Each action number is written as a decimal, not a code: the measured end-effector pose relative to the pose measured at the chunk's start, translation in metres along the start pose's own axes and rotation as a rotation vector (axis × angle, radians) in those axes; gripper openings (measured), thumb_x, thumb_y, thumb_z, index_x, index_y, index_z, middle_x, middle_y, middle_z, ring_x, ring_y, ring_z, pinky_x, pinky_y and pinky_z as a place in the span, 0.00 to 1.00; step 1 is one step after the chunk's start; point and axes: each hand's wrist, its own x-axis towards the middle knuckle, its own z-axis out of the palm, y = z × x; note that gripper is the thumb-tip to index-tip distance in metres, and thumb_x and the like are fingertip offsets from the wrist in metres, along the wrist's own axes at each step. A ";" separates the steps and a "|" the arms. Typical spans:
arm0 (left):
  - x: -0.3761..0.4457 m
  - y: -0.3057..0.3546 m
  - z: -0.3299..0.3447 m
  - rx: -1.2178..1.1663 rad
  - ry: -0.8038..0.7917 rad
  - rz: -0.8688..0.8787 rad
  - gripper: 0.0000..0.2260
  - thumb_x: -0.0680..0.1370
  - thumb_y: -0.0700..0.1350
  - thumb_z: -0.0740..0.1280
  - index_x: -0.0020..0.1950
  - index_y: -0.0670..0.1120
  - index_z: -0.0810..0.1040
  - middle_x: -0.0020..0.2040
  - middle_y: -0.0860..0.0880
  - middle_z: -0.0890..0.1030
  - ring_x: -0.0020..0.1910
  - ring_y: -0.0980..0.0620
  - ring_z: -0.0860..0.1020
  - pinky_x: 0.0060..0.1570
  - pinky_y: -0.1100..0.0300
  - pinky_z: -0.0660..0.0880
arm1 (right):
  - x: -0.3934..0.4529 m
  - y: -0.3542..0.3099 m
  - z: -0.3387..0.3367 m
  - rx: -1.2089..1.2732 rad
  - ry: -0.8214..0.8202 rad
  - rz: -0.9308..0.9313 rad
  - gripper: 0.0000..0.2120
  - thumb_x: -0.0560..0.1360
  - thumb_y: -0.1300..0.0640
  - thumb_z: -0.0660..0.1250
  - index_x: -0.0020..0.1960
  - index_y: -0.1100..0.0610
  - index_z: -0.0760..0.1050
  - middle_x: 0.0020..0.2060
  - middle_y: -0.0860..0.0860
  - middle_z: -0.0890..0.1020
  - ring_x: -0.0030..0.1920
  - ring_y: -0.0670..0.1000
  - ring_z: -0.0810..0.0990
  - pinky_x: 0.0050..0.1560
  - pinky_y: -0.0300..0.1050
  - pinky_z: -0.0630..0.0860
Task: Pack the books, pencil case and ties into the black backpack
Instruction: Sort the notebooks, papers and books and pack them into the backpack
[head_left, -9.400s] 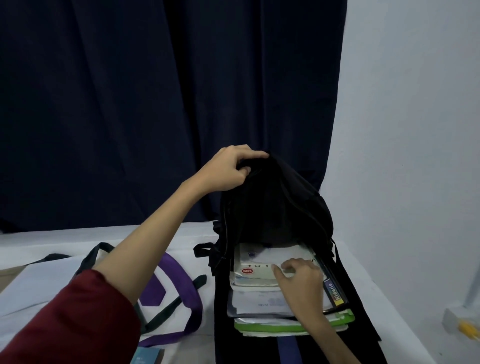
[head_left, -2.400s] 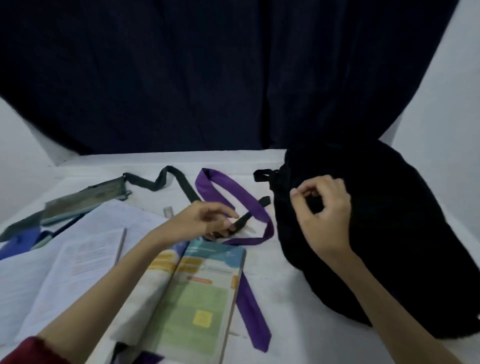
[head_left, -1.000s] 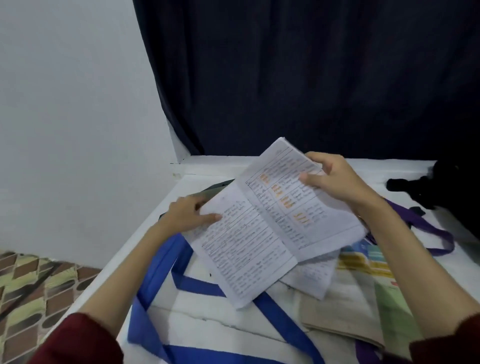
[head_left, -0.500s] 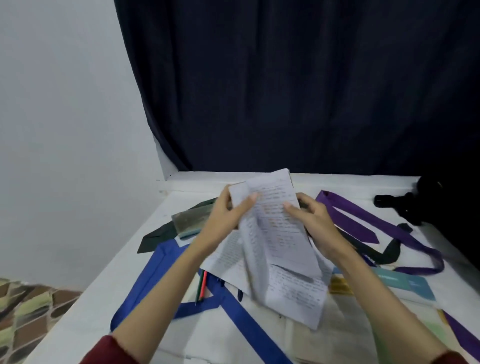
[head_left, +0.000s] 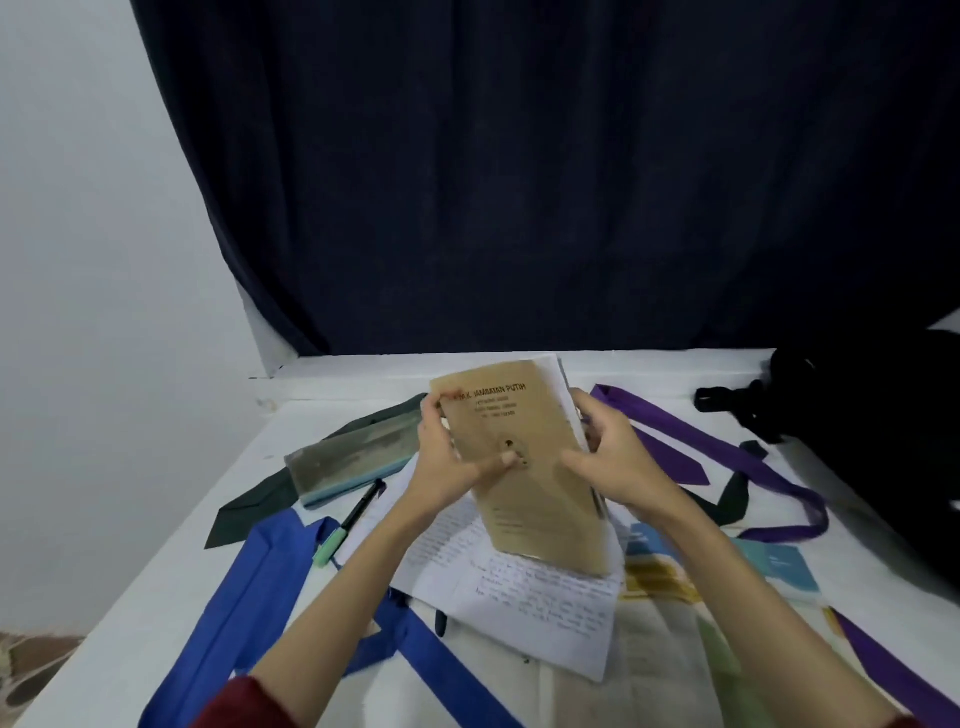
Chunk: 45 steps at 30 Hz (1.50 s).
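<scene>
Closed now, the brown paper-covered exercise book I held open stands upright above the white bench, both my hands' grips, left hand and right hand, pinching its edges.

A white table carries blue, purple and dark green ties, a pencil case, a pen, handwritten sheets and a black backpack.

brown book; blue tie
</scene>
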 end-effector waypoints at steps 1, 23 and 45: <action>0.002 0.000 -0.002 -0.075 -0.036 -0.045 0.34 0.67 0.41 0.78 0.59 0.63 0.59 0.61 0.48 0.71 0.56 0.55 0.75 0.47 0.65 0.77 | 0.000 0.001 -0.004 0.033 0.010 0.013 0.23 0.72 0.71 0.65 0.55 0.45 0.72 0.50 0.49 0.82 0.52 0.49 0.81 0.45 0.47 0.82; 0.012 0.101 0.138 0.036 -0.499 0.363 0.16 0.76 0.31 0.65 0.49 0.52 0.67 0.53 0.56 0.77 0.49 0.58 0.80 0.43 0.62 0.78 | -0.059 0.017 -0.202 0.014 0.531 -0.038 0.11 0.70 0.65 0.73 0.51 0.61 0.79 0.41 0.53 0.82 0.38 0.41 0.80 0.42 0.33 0.76; -0.054 0.024 0.241 -0.028 -0.027 0.038 0.28 0.71 0.35 0.73 0.61 0.56 0.63 0.55 0.57 0.74 0.54 0.64 0.75 0.50 0.65 0.77 | -0.103 0.115 -0.205 0.506 0.242 0.168 0.13 0.72 0.69 0.67 0.53 0.55 0.76 0.48 0.51 0.84 0.51 0.52 0.83 0.50 0.45 0.79</action>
